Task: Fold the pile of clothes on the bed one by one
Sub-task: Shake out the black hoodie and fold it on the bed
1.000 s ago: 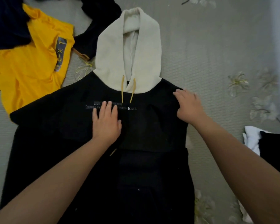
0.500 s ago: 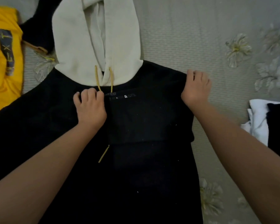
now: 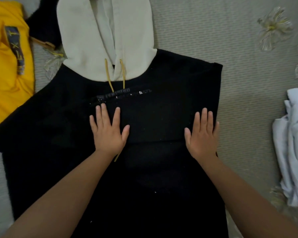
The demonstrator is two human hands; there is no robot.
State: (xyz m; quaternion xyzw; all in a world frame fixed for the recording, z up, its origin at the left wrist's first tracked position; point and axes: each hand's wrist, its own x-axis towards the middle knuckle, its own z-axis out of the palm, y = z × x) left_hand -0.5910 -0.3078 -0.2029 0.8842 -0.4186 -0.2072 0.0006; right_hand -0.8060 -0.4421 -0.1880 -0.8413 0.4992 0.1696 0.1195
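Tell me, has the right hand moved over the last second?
Yes. The right hand slid from the black hoodie's shoulder edge down toward its chest, now lying flat.

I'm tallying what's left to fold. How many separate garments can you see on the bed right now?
4, possibly more hidden: the black hoodie spread in the middle under both hands, a yellow shirt at the left edge, a dark garment beside the hood at top left, and white clothing bunched at the right edge.
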